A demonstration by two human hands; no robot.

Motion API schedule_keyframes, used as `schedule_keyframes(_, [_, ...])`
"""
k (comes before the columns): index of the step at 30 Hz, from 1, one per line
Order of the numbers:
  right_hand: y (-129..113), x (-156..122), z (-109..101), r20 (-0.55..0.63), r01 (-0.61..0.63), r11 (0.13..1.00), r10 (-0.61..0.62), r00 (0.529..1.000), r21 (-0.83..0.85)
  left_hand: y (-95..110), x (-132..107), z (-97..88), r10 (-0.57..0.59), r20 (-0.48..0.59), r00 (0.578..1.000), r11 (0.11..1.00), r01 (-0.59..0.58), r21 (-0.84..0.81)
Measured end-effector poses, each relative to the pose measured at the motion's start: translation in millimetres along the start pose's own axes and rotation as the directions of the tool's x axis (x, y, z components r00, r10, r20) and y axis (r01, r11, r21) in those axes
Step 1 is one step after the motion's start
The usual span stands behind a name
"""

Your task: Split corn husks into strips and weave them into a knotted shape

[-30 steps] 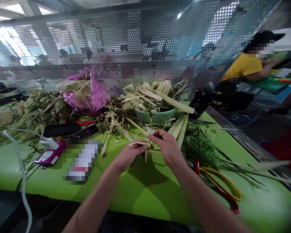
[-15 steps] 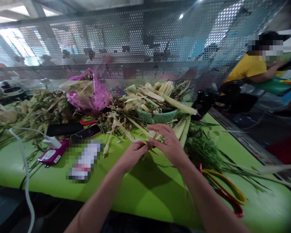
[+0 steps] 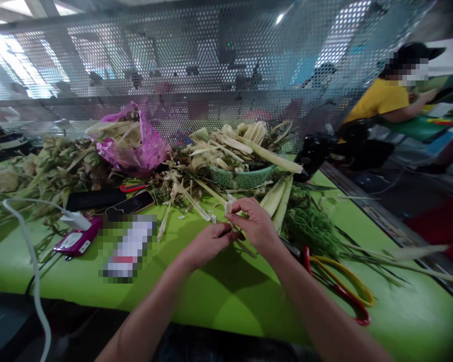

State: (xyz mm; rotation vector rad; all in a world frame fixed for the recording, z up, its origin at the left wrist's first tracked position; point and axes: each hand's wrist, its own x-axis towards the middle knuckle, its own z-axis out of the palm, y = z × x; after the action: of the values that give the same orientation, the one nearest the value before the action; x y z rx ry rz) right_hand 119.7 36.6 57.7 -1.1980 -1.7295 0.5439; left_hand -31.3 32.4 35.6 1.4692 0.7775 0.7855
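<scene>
My left hand (image 3: 207,242) and my right hand (image 3: 253,224) meet above the green table (image 3: 226,296), both pinched on a thin pale leaf strip (image 3: 230,211) that pokes up between the fingertips. Just beyond them lie loose pale stalks (image 3: 277,197) and dry leaf scraps (image 3: 181,193). A green basket (image 3: 245,178) heaped with pale husk pieces stands behind the hands.
Red and yellow shears (image 3: 337,284) lie right of my right arm beside a bunch of green fronds (image 3: 309,226). Phones (image 3: 130,205), a pink device (image 3: 77,241) with a white cable, and a pink bag (image 3: 136,146) sit left. A perforated metal screen (image 3: 211,65) backs the table; a person in yellow (image 3: 381,100) sits far right.
My right hand went from reaching flatter over the strip to pinching its upper end, and the strip now stands more upright. Both hands stayed together at the same spot.
</scene>
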Motion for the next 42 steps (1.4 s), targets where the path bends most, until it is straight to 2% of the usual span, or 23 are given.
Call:
schedule_keyframes(5, [-0.8, -0.9, 1.6, -0.059, -0.066, 0.997, 0.069, 0.996, 0.042, -1.5, -2.6, 4.0, -0.017, 0.031, 0.999, 1.000, 0.017, -0.011])
schedule_keyframes(8, [0.2, 0.7, 2.5, -0.051, -0.174, 0.978, 0.181, 0.982, 0.118, -3.0, -0.7, 4.9, -0.045, 0.010, 0.999, 0.990, 0.045, -0.132])
schedule_keyframes(10, [1.3, 2.6, 0.7, -0.015, -0.241, 0.946, 0.250, 0.968, 0.216, -3.4, 0.8, 3.5, -0.087, -0.047, 0.995, 0.968, 0.074, -0.238])
schedule_keyframes(13, [4.0, 4.6, -4.6, 0.021, -0.244, 0.906, 0.252, 0.967, 0.346, -3.0, 1.9, -0.9, -0.158, -0.216, 0.964, 0.924, 0.068, -0.376])
schedule_keyframes(15, [6.2, 4.6, -6.9, 0.037, -0.252, 0.899, 0.256, 0.966, 0.359, -2.7, 2.3, -4.1, -0.208, -0.306, 0.929, 0.885, 0.046, -0.463])
schedule_keyframes(17, [7.5, 3.8, -7.1, 0.056, -0.289, 0.893, 0.288, 0.956, 0.346, -2.8, 3.0, -6.5, -0.238, -0.341, 0.909, 0.848, 0.024, -0.529])
schedule_keyframes(21, [4.7, 2.0, -5.6, 0.038, -0.306, 0.871, 0.317, 0.948, 0.383, -3.0, 5.5, -7.9, -0.216, -0.357, 0.909, 0.803, -0.043, -0.595])
schedule_keyframes(24, [-1.0, 1.4, -6.1, 0.147, -0.321, 0.855, 0.285, 0.947, 0.408, -1.6, 6.3, -6.8, -0.200, -0.372, 0.906, 0.764, -0.094, -0.638])
schedule_keyframes(27, [-6.3, 1.3, -6.6, 0.249, -0.376, 0.848, 0.299, 0.921, 0.373, 0.5, 5.7, -6.3, -0.196, -0.362, 0.911, 0.737, -0.106, -0.668])
schedule_keyframes(32, [-8.0, 2.0, -6.8, 0.211, -0.401, 0.843, 0.346, 0.914, 0.358, 1.4, 4.9, -9.4, -0.237, -0.282, 0.930, 0.673, -0.052, -0.738])
schedule_keyframes(37, [-5.2, 2.2, -7.3, 0.251, -0.433, 0.811, 0.358, 0.899, 0.393, 1.9, 5.1, -9.8, -0.260, -0.175, 0.950, 0.660, 0.042, -0.750])
schedule_keyframes(39, [-5.1, 2.1, -6.7, 0.244, -0.444, 0.792, 0.373, 0.895, 0.420, 3.3, 4.5, -7.8, -0.264, -0.172, 0.949, 0.662, 0.049, -0.748])
schedule_keyframes(42, [-4.1, 1.7, -4.1, 0.201, -0.437, 0.770, 0.389, 0.899, 0.464, 4.9, 3.7, -4.7, -0.253, -0.235, 0.938, 0.675, -0.002, -0.738])
